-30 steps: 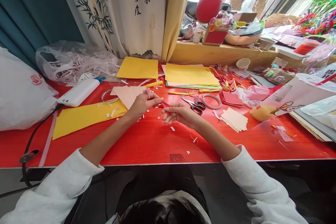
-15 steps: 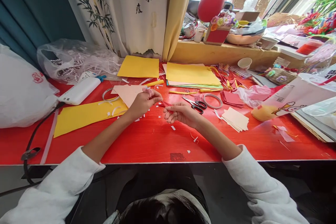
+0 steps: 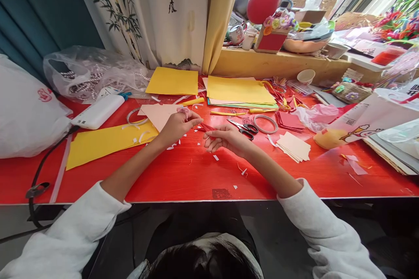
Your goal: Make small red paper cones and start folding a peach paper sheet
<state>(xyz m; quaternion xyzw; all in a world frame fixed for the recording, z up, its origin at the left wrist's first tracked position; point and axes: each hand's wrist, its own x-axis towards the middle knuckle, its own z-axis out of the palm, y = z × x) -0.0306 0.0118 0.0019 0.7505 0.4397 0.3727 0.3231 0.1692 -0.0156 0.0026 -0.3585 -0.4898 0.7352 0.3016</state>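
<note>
The fingertips of the left hand [image 3: 175, 127] are pinched narrow, thumb against forefinger, at the left end of a small red piece [image 3: 205, 127], probably folded paper. The fingers of the right hand [image 3: 229, 140] are closed in at its other end, the thumb lying along it and the remaining fingers loosely curled below. The piece is in the gap between the two hands, above the red tabletop [image 3: 196, 178]. Its long axis runs mainly sideways, from the left fingertips to the right ones, slanting a little toward the wearer. Both hands seem to touch it, so neither is clearly nearer; how firmly each grips is too small to tell.

A pale pink bit [image 3: 183, 111] shows at the upper side of the left hand. Beyond that hand is a pale pink sheet [image 3: 159, 115]. Black-handled scissors [image 3: 245, 129] lie just past the right hand, blades pointing left and away, with a roll of tape [image 3: 266, 124] right beside the handles. Farther right sits a fanned stack of cream squares [image 3: 293, 147].
</note>
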